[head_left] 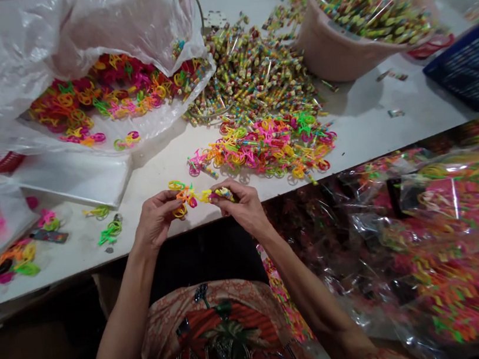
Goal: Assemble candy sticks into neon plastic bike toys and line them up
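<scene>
My left hand (159, 217) pinches a small plastic bicycle-shaped toy (185, 197) in orange, yellow and green, held over the table's front edge. Close beside it, my right hand (242, 201) is closed around a small bunch of printed candy tubes (222, 193). A yellow piece sits between the two hands; whether it belongs to the toy or to the tubes I cannot tell. Just beyond my hands lies a heap of bright plastic toys (270, 145), some with tubes among them. Behind that spreads a large pile of loose candy tubes (255, 70).
A clear plastic bag (143, 127) of toys lies open at the back left, near a white tray (78, 175). A pink tub (328, 51) full of tubes stands back right, beside a blue basket (473, 63). Filled bags (470, 266) lie below the table at right.
</scene>
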Motion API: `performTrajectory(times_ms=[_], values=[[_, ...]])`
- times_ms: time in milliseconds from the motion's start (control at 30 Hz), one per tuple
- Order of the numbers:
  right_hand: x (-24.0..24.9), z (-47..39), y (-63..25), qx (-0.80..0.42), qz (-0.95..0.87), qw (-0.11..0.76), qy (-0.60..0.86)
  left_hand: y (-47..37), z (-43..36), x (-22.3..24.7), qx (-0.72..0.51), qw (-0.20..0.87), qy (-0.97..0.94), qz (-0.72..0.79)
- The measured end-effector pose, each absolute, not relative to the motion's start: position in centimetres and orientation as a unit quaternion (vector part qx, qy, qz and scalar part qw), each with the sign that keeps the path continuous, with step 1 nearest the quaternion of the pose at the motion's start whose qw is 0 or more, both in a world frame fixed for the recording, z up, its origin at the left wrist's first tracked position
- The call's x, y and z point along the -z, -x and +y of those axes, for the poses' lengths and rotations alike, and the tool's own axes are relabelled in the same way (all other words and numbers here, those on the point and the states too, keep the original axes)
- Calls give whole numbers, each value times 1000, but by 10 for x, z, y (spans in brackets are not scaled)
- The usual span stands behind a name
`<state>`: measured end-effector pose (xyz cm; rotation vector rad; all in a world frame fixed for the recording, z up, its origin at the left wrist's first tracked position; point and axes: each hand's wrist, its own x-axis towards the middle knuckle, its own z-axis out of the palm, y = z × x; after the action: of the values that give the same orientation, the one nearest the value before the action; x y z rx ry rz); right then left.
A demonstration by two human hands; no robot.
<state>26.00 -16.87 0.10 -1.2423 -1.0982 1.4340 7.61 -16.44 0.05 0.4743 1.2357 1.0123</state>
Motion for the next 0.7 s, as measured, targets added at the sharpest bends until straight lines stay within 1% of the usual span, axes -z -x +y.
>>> performTrajectory(times_ms=[133,333,467,600,700], values=[[-1,-163,-261,-581,-464,447,498,-75,-164,2,-431,686,-209,547],[4,-151,-265,-617,-492,381,481,-73,-165,8,-402,694,-221,554],[6,-151,-267,-627,-498,363,477,-71,-165,11,-396,691,-232,558],[5,-154,-263,-634,-464,400,472,-73,-166,13,-383,700,-240,553],[4,-156,-258,-610,-415,461,492,-75,-166,14,-392,712,-233,534]])
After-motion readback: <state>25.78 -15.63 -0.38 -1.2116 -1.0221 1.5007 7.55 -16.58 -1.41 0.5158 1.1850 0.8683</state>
